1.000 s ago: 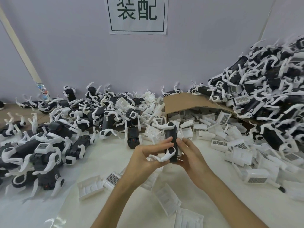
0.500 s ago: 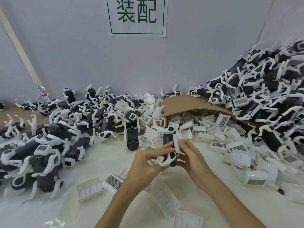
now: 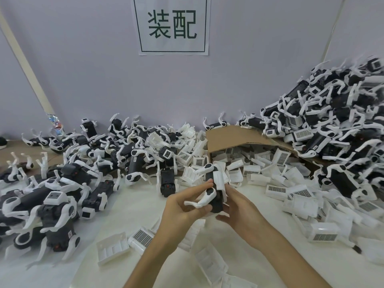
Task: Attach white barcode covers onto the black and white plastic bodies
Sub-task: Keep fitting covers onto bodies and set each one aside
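Note:
A black plastic body with white legs (image 3: 215, 196) is held upright above the table, in the middle of the view. My left hand (image 3: 182, 206) grips it from the left, thumb on its upper side and fingers under a white leg. A white barcode cover (image 3: 219, 179) lies against the body's right face. My right hand (image 3: 239, 206) holds the body and cover from the right, thumb against the cover's lower edge. Loose white covers (image 3: 280, 189) are spread to the right.
Piles of black and white bodies lie at left (image 3: 56, 204) and stack high at right (image 3: 336, 125). An open cardboard box (image 3: 228, 138) spills covers behind my hands. More covers (image 3: 113, 247) lie on the white table near me. A paper sign (image 3: 172, 23) hangs on the wall.
Both hands have kept hold of the body and turned it slightly. The white cover now shows more plainly on its right face.

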A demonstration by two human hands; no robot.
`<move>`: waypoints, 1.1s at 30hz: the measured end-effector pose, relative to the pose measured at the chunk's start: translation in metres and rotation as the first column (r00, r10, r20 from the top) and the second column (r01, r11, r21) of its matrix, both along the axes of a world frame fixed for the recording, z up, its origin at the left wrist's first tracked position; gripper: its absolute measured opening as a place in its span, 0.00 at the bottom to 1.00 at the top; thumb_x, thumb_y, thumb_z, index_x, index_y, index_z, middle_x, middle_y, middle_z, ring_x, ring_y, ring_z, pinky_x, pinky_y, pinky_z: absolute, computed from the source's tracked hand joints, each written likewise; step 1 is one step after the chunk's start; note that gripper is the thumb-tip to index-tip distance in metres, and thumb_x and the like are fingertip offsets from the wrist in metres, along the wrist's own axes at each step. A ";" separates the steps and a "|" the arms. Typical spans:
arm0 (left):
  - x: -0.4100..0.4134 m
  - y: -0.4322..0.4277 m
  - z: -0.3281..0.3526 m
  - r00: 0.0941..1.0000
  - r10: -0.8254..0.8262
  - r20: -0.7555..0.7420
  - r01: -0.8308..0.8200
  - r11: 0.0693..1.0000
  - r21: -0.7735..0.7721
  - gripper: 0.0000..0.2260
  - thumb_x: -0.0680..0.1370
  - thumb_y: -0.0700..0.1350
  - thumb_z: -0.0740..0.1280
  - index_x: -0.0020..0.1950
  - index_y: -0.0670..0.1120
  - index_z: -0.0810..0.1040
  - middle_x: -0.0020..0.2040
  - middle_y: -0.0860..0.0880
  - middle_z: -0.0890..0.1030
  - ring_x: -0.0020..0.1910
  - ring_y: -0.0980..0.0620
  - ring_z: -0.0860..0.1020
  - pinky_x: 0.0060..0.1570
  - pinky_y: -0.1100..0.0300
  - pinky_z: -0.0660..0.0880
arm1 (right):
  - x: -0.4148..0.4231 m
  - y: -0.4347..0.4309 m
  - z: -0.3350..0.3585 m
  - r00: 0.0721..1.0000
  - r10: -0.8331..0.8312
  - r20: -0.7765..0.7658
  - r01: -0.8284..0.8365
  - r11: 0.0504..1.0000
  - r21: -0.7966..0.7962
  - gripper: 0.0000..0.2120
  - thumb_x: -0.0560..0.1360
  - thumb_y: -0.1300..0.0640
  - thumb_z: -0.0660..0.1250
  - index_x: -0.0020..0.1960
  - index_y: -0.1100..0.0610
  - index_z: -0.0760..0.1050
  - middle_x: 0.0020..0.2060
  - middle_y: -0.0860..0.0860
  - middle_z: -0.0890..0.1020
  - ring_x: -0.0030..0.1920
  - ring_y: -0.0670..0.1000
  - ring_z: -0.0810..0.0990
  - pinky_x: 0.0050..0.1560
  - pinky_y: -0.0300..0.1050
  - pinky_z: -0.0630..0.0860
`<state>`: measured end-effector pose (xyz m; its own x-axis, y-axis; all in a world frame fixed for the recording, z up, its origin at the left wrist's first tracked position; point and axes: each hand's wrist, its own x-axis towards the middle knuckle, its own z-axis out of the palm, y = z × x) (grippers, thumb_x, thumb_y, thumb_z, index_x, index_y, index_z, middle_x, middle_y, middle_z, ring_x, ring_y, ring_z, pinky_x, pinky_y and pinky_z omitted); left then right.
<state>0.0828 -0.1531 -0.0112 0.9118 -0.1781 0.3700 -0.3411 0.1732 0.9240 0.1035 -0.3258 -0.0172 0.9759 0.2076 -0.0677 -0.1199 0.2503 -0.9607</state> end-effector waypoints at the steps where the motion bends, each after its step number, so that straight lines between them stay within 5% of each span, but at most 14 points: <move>1: 0.000 0.000 0.000 1.000 0.001 -0.010 -0.001 1.000 -0.014 0.23 0.73 0.25 0.70 0.59 0.49 0.85 0.60 0.53 0.84 0.60 0.53 0.82 0.48 0.62 0.80 | -0.001 0.001 0.000 0.998 0.045 -0.041 -0.045 0.999 0.005 0.22 0.75 0.39 0.61 0.59 0.51 0.81 0.53 0.54 0.84 0.48 0.50 0.82 0.48 0.47 0.74; 4: 0.001 0.003 -0.001 0.998 -0.030 -0.046 0.029 0.999 -0.029 0.23 0.73 0.27 0.71 0.59 0.52 0.85 0.60 0.49 0.84 0.59 0.49 0.82 0.49 0.61 0.80 | -0.003 0.004 -0.001 0.987 0.127 -0.098 -0.122 0.991 0.060 0.24 0.81 0.37 0.52 0.59 0.46 0.83 0.58 0.54 0.84 0.54 0.52 0.81 0.52 0.49 0.72; 8: 0.003 0.003 -0.003 0.999 0.027 -0.035 -0.026 1.000 0.016 0.21 0.73 0.30 0.74 0.60 0.51 0.85 0.59 0.48 0.85 0.57 0.48 0.83 0.49 0.60 0.80 | -0.005 0.009 0.001 0.988 0.094 -0.122 -0.072 0.982 0.176 0.23 0.80 0.39 0.55 0.57 0.47 0.84 0.58 0.52 0.83 0.53 0.52 0.81 0.54 0.49 0.73; 12: 0.005 0.003 -0.005 0.992 0.124 0.006 -0.123 0.978 0.168 0.21 0.69 0.47 0.76 0.62 0.54 0.83 0.60 0.55 0.84 0.59 0.52 0.81 0.58 0.54 0.78 | 0.000 0.003 0.001 0.996 0.007 -0.092 0.016 0.968 0.249 0.22 0.82 0.42 0.55 0.64 0.52 0.80 0.59 0.56 0.84 0.52 0.52 0.85 0.52 0.49 0.78; 15: 0.004 0.001 -0.005 0.992 0.122 -0.016 -0.116 0.971 0.208 0.20 0.68 0.56 0.75 0.60 0.58 0.82 0.56 0.59 0.84 0.56 0.58 0.81 0.57 0.58 0.78 | 0.004 0.000 0.003 0.995 -0.093 -0.039 0.099 0.972 0.212 0.24 0.77 0.40 0.59 0.62 0.54 0.80 0.58 0.58 0.84 0.53 0.55 0.84 0.55 0.51 0.78; 20: 0.003 -0.010 -0.012 0.992 0.115 -0.053 -0.096 0.957 0.272 0.22 0.69 0.61 0.72 0.60 0.57 0.79 0.45 0.47 0.85 0.47 0.53 0.83 0.48 0.66 0.76 | 0.001 0.002 0.002 0.983 -0.112 0.143 0.110 0.994 0.023 0.26 0.75 0.40 0.60 0.60 0.58 0.81 0.52 0.60 0.85 0.49 0.57 0.85 0.47 0.46 0.82; 23: 0.001 -0.014 -0.015 0.992 0.120 -0.045 -0.105 0.960 0.259 0.18 0.71 0.57 0.71 0.59 0.54 0.78 0.39 0.50 0.86 0.40 0.56 0.83 0.41 0.71 0.73 | -0.005 0.009 0.001 0.971 -0.102 0.214 0.118 0.991 -0.065 0.27 0.74 0.39 0.62 0.56 0.61 0.80 0.45 0.63 0.84 0.41 0.59 0.82 0.41 0.47 0.80; 33: 0.007 -0.011 -0.016 0.993 0.104 -0.063 -0.092 0.980 0.174 0.14 0.76 0.52 0.66 0.58 0.46 0.79 0.39 0.41 0.84 0.32 0.49 0.77 0.39 0.56 0.76 | -0.006 0.008 -0.001 0.951 0.022 0.307 0.036 0.983 -0.181 0.19 0.77 0.47 0.63 0.61 0.60 0.77 0.48 0.60 0.84 0.42 0.55 0.80 0.44 0.48 0.76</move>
<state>0.0895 -0.1639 -0.0276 0.9509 -0.1416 0.2754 -0.2809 -0.0202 0.9595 0.0971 -0.3179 -0.0181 0.9567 0.2126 0.1987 0.1886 0.0672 -0.9798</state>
